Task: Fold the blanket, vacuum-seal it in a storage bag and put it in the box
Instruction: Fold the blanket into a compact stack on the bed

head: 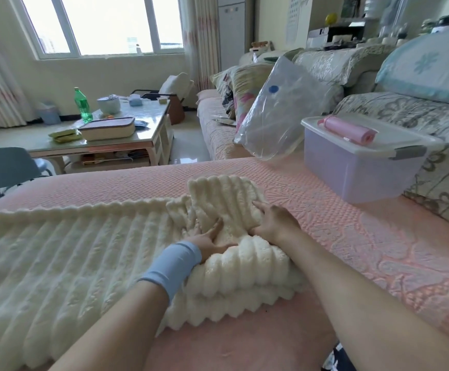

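Cream ribbed blanket (84, 250) spread on the pink quilted cover (338, 236), right end doubled over beneath both hands — left hand (209, 241) and right hand (274, 224) flat, fingers straight, pressing the fold. Beyond the right hand: clear storage bag (274, 113), lidded box (362, 170).

You have one view, from a wide-angle camera worn on your head. It faces forward and tilts down along both forearms, sitting close over the cream ribbed blanket (89, 250) on the pink quilted seat cover (351, 236). Your left hand (208, 241) and right hand (275, 223) land just below the middle of the frame, near the lens. The upper half reaches across the room: a lidded plastic box (362, 167) at right, a coffee table (143, 135) at left, a window (102, 25) on the far wall. Straight edges bow outward toward the borders.
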`<move>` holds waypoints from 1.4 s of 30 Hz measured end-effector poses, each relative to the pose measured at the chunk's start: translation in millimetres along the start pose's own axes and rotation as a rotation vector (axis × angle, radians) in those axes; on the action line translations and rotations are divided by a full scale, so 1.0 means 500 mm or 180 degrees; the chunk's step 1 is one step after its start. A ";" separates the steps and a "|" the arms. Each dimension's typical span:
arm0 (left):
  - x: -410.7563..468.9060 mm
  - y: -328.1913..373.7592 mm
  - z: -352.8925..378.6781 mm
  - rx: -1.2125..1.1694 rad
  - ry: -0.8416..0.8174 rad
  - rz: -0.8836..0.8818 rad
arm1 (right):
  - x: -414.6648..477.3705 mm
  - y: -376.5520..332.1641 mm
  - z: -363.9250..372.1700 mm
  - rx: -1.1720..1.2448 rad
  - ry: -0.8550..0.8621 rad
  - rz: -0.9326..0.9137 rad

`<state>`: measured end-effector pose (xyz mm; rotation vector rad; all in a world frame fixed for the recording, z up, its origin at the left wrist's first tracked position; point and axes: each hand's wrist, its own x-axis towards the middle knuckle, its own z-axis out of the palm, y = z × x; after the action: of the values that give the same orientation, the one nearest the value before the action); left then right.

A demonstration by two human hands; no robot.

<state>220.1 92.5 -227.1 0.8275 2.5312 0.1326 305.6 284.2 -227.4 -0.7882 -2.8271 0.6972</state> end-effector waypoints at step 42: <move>-0.220 -0.060 -0.148 -0.3274 0.1977 0.1441 | -0.134 -0.234 -0.120 0.2612 -0.1486 -0.0676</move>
<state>247.5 8.1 -124.0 0.9390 2.1857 1.8765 323.2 184.7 -119.9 -0.1887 -2.4880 2.0004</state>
